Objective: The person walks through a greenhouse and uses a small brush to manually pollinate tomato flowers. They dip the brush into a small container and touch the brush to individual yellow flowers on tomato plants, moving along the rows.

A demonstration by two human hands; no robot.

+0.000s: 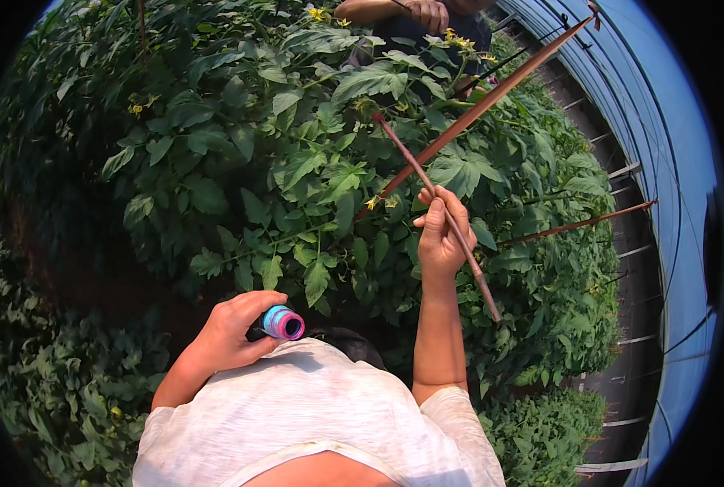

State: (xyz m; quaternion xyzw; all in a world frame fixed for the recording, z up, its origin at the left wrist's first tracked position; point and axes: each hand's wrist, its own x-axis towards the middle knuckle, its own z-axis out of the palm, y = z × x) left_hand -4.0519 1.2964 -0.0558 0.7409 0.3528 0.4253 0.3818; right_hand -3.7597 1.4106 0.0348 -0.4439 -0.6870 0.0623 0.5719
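Note:
My right hand [444,234] grips a thin brown stick [420,173] near its middle. The stick's reddish tip [378,117] is at a cluster of tomato blossom [364,108] among the leaves; whether they touch, I cannot tell. Close to my waist, my left hand [240,325] holds a small blue bottle [283,322] with an uncapped mouth smeared pink and purple. Its opening faces up towards me, and the inside looks dark. Just beyond both hands stand dense tomato plants [313,182], with a small yellow flower [372,203] left of my right hand.
A flat brown stake [484,103] slants across the plants behind the stick. Another thin stake [581,224] leans out on the right. Across the row, a person's hand [429,15] holds a thin stick. Greenhouse film [684,182] and dark wires curve along the right.

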